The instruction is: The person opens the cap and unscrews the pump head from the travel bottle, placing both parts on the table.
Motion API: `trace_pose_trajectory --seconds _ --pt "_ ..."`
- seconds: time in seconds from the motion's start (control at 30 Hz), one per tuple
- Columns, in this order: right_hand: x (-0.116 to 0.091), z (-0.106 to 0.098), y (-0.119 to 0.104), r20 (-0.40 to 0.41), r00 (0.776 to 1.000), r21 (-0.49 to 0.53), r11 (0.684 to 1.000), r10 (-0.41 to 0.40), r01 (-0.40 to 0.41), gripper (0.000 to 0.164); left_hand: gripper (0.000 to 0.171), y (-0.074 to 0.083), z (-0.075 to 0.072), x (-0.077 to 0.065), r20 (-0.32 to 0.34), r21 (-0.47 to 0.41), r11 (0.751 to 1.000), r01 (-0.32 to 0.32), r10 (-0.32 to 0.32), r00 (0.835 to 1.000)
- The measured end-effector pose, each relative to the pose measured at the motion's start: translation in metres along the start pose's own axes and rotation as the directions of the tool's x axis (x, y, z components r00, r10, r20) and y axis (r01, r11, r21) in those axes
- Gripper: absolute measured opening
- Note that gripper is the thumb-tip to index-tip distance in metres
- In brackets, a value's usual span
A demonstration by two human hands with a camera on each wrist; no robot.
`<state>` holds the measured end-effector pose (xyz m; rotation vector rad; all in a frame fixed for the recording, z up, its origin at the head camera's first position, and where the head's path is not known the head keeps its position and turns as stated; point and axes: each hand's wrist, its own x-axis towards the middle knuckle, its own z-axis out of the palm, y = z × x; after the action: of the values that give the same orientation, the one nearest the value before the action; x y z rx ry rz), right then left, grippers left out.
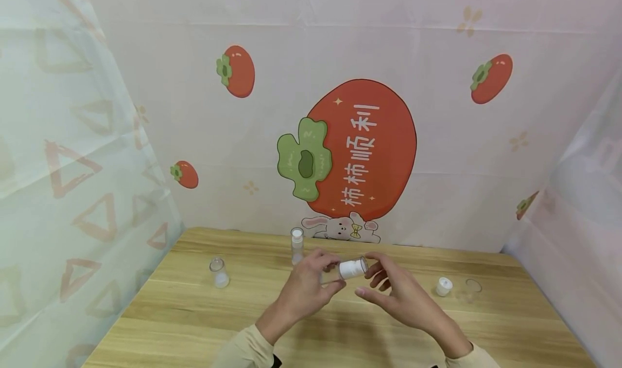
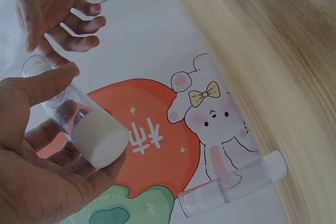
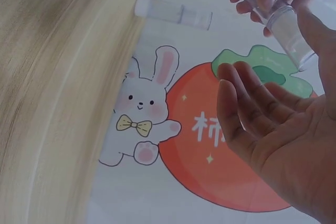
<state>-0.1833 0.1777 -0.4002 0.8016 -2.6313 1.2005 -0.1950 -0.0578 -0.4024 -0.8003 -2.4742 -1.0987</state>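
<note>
My left hand (image 1: 311, 281) grips a small clear bottle (image 2: 68, 100) with a white base. It lies tilted, and its white upper part shows through a clear cover at the end facing right in the head view. Fingers and thumb wrap round the lower part. Just past the covered end is my right hand (image 1: 400, 292), its fingers loosely bent and holding nothing. In the right wrist view its palm (image 3: 294, 150) faces the bottle, with the thumb beside the covered end.
A similar clear bottle (image 1: 297, 247) stands upright near the back edge. To the left is a clear container (image 1: 220, 273) with white at its bottom. A small white cap-like piece (image 1: 444, 286) and a clear cup-like piece (image 1: 473, 288) lie at the right. Printed cloth (image 1: 218, 120) hangs behind the table.
</note>
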Motion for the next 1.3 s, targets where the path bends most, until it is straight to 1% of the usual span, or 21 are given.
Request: trace_pose_trajectory --seconds 0.13,0.37,0.43,0.6,0.7,0.9,1.07,1.3 --pt "0.0007 0.0007 -0.0008 0.015 1.000 0.047 0.999 -0.005 0.005 0.060 0.034 0.0005 0.0025 -0.0014 0.024 0.022 1.000 -0.018 0.018 1.000" --pt "0.0006 0.0014 -0.0032 0.047 0.999 0.064 0.998 0.013 -0.016 0.057 0.033 0.0021 0.0065 -0.0034 0.064 0.093 0.994 -0.059 0.053 0.997" --pt "0.0010 0.0016 -0.0042 0.053 0.998 0.062 0.998 0.015 -0.018 0.051 0.032 0.0027 0.0074 -0.0034 0.073 0.110 0.992 -0.067 0.059 0.996" --pt "0.0032 0.0031 -0.0059 0.062 0.998 0.071 0.997 0.007 -0.011 0.030 0.034 0.0038 0.0091 -0.0034 0.093 0.145 0.986 -0.083 0.070 0.993" --pt "0.0048 0.0038 -0.0069 0.056 0.998 0.067 0.998 0.006 -0.010 0.023 0.034 0.0044 0.0093 -0.0032 0.097 0.143 0.986 -0.080 0.066 0.993" --pt "0.0052 0.0038 -0.0084 0.038 0.999 0.052 0.998 0.025 -0.027 0.021 0.035 0.0042 0.0093 -0.0021 0.107 0.144 0.986 -0.082 0.067 0.992" --pt "0.0038 0.0026 -0.0085 0.044 0.998 0.067 0.997 0.043 -0.046 0.022 0.028 0.0030 0.0084 0.0003 0.146 0.122 0.989 -0.089 0.070 0.987" --pt "0.0027 0.0014 -0.0087 0.060 0.997 0.119 0.992 0.044 -0.051 0.020 0.027 0.0026 0.0063 0.0013 0.200 0.118 0.984 -0.135 0.109 0.974"
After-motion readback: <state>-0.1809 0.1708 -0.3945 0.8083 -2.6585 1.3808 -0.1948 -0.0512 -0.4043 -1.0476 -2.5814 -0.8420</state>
